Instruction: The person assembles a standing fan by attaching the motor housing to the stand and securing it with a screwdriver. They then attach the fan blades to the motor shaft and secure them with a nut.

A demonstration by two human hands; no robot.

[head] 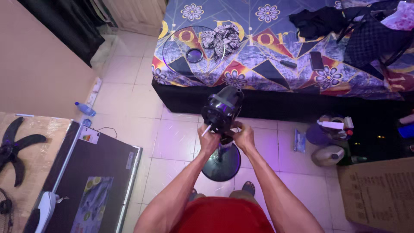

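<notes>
A black standing fan motor head (222, 108) sits on its pole above a round black base (221, 163) on the tiled floor. My left hand (208, 139) grips the neck just below the motor, with a thin white stick-like object poking out of the fist. My right hand (244, 134) holds the same neck from the right side. A wire fan guard (172, 52) lies on the patterned bed, with a crumpled cloth (222, 38) on it. A screwdriver (284, 63) and a dark phone (316, 60) lie further right on the bed.
Black fan blades (17, 149) rest on a surface at the left. A dark flat box (92, 181) lies below it. A water bottle (85, 108) is on the floor. Jugs and containers (330, 138) and a cardboard box (379, 194) stand at the right.
</notes>
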